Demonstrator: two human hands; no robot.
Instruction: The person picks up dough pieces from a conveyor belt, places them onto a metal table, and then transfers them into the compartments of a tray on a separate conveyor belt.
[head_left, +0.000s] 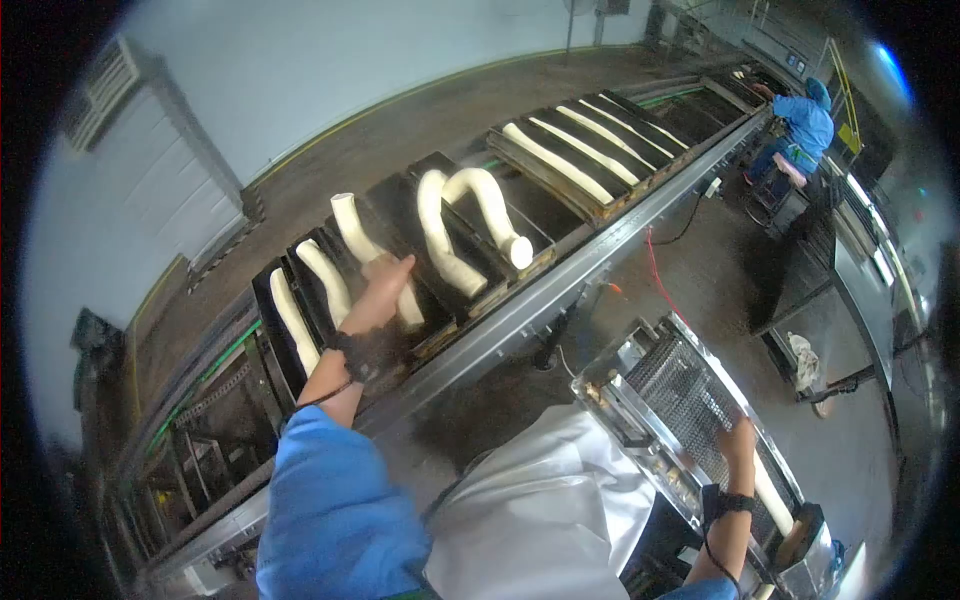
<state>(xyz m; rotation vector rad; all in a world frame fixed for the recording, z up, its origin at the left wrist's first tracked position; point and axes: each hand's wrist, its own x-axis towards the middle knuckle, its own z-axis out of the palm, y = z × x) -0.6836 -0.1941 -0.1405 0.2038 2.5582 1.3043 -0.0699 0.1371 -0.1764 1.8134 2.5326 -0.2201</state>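
Note:
My left hand [388, 282] is closed over the middle of a pale dough rope [346, 215] that lies across a dark tray; its fingers are partly hidden and slightly blurred. Low on the right, my right hand [738, 440] has its fingers curled at the upper end of another dough rope [772, 495] on a metal mesh belt [680, 385]. Left of my left hand, two dough ropes lie in dark trays, the nearer one [290, 318] fairly straight. Just to its right are a bent dough rope [435, 225] and a curved one [485, 195] with a round cut end.
The long conveyor [640, 215] carries more trays with straight dough strips [560, 162] farther off. A co-worker in blue [803, 125] sits at its far end. A metal table [850, 270] stands at right. A red cord [655, 265] hangs beside the conveyor.

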